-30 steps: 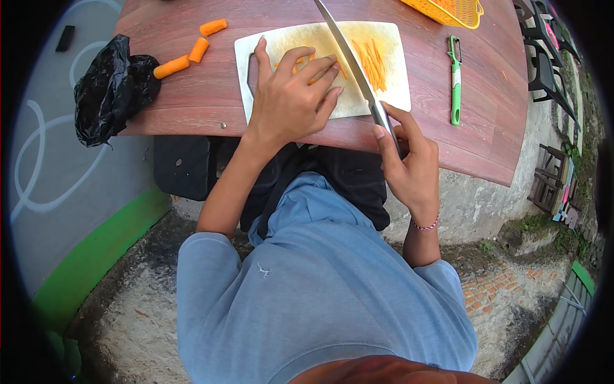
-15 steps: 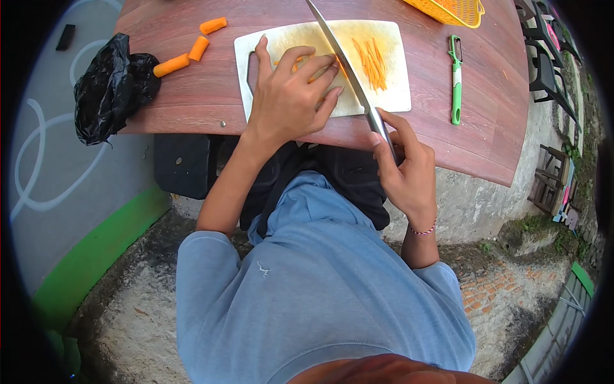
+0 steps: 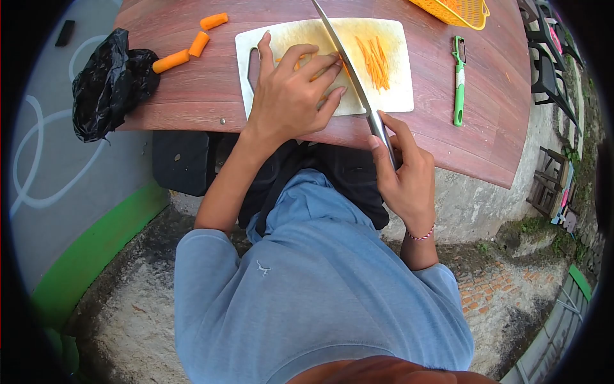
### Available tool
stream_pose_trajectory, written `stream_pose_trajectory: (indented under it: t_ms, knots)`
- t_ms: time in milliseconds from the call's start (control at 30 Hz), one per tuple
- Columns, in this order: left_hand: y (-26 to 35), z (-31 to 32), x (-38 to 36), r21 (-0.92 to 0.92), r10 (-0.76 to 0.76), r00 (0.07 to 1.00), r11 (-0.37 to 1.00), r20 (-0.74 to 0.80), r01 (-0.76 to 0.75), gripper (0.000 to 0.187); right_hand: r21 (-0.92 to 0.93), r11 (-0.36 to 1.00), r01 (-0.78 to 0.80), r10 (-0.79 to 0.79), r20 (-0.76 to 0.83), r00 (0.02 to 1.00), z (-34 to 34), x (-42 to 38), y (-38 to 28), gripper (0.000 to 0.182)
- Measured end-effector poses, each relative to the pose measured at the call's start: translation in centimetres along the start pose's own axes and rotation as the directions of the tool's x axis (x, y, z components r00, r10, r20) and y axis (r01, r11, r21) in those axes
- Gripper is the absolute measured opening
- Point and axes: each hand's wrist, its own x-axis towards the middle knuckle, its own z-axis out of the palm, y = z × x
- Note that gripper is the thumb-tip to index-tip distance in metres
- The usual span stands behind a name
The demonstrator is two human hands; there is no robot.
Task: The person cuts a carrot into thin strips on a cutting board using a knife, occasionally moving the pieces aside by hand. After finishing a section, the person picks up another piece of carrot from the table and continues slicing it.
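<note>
A white cutting board [image 3: 393, 101] lies at the table's near edge, with thin orange carrot strips [image 3: 376, 63] on its right part. My left hand [image 3: 293, 96] presses down on carrot pieces [image 3: 300, 62] on the board's left part, its fingers mostly covering them. Wrapped round the handle of a long knife [image 3: 356, 75] is my right hand [image 3: 406, 169]. The blade slants up and left across the board, right beside my left fingertips.
Three carrot chunks [image 3: 199, 45] and a black plastic bag [image 3: 110, 86] are on the wooden table [image 3: 185, 96] at the left. On the right are a green-handled peeler [image 3: 459, 83] and a yellow basket [image 3: 457, 14].
The knife and my right hand have shifted very slightly against the board. My left hand keeps its place on the carrot.
</note>
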Motion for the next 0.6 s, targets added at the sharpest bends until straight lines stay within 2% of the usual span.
stream_pose_trajectory:
  t_ms: [233,300,433,500,600]
  knots:
    - [0.1,-0.2,0.2,0.016,0.020,1.000,1.000,0.001,-0.020,0.033,0.019,1.000,0.010,-0.010,-0.021,1.000,1.3,3.3,-0.5,0.032]
    - [0.1,-0.1,0.2,0.011,0.014,1.000,1.000,-0.004,-0.014,0.033,0.016,0.998,0.064,-0.063,-0.047,0.997,1.7,4.3,-0.4,0.031]
    - [0.2,-0.1,0.1,0.008,0.008,1.000,1.000,-0.010,-0.008,0.034,0.056,0.995,0.078,-0.074,-0.067,0.995,1.5,4.7,-0.4,0.030]
    - [0.3,-0.1,0.1,0.007,-0.007,1.000,1.000,-0.013,0.007,0.034,0.053,0.999,0.001,0.000,-0.013,1.000,0.9,4.1,-0.2,0.030]
    - [0.3,-0.1,0.1,0.005,-0.011,1.000,1.000,-0.013,0.011,0.035,0.052,0.997,-0.056,0.057,-0.021,0.998,0.3,3.2,0.1,0.032]
